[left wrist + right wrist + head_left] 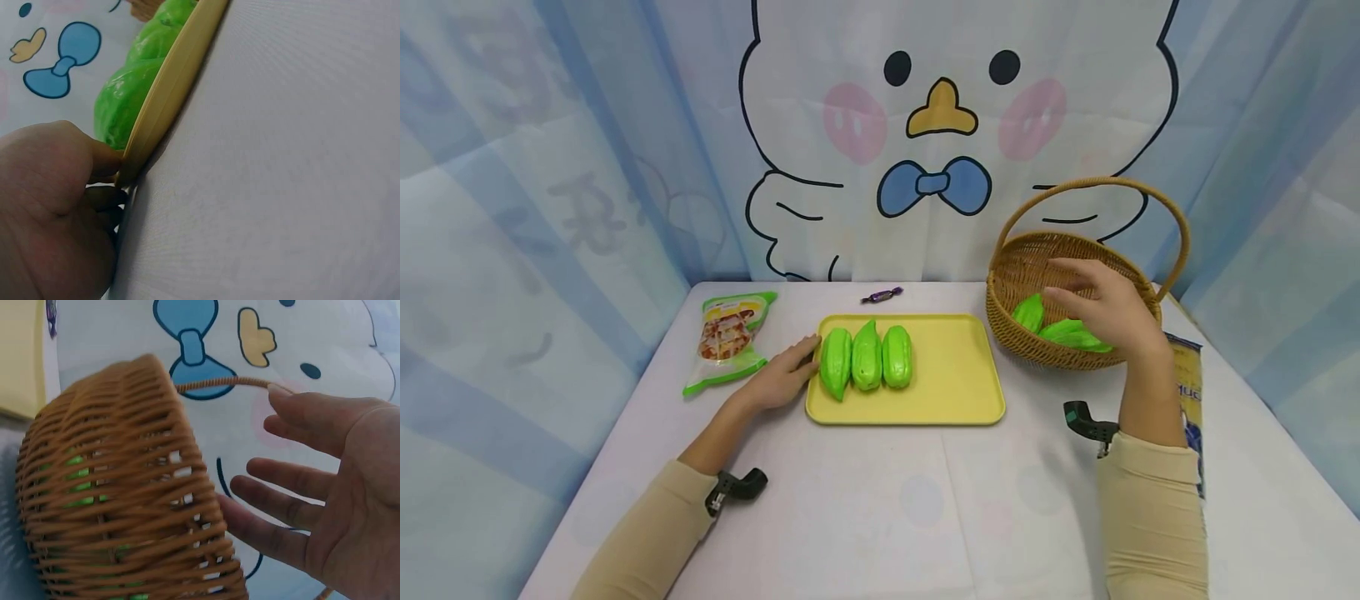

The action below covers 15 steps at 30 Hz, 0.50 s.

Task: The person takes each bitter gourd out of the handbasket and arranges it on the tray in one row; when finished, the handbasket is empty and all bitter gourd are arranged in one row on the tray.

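Note:
My left hand [781, 375] lies beside the left end of a yellow tray [951, 371], its fingers and thumb touching the edge. In the left wrist view the thumb meets the rim and the other fingers are partly hidden. Three glossy green ribbed fruits [867, 358] with pointed tips stand side by side in the tray's left half. Over a wicker basket [1018, 337] at the right hovers my right hand [1108, 304], fingers apart and holding nothing. More green fruits [1070, 334] lie inside the basket, partly hidden by this hand.
A green-and-clear snack bag [724, 337] lies left of the tray, and a small purple-wrapped candy [882, 295] behind it. The basket's tall handle [1180, 225] arches over its opening. A blue-and-yellow packet [1189, 392] is partly covered by the right forearm.

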### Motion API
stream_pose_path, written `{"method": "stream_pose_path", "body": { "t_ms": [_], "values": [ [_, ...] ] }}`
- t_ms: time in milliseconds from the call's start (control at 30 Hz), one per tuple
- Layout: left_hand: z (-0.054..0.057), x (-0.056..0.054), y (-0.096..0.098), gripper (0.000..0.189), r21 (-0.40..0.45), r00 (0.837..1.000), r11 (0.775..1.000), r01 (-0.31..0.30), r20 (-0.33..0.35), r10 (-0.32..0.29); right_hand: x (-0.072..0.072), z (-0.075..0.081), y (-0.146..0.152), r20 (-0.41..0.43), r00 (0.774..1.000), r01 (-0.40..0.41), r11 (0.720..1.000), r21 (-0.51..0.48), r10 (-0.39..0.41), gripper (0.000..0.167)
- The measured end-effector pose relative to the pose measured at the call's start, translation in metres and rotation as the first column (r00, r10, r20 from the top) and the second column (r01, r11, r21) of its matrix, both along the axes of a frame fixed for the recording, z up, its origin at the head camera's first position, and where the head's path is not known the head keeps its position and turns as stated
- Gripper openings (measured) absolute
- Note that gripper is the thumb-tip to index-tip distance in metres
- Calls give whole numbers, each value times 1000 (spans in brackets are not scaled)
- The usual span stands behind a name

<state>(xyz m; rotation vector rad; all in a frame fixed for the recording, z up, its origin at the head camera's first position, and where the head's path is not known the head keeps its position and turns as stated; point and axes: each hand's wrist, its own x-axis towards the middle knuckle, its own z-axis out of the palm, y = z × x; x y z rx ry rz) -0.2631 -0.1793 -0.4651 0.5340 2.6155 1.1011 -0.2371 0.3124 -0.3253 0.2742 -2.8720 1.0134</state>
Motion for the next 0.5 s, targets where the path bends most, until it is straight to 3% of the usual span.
{"method": "stream_pose_path", "body": {
  "t_ms": [500],
  "values": [
    [0, 1, 0, 58, -4, 1000, 1000, -2, -7, 2, -12, -16, 31, 144, 989, 9, 984, 181, -36, 65]
  ]
}}
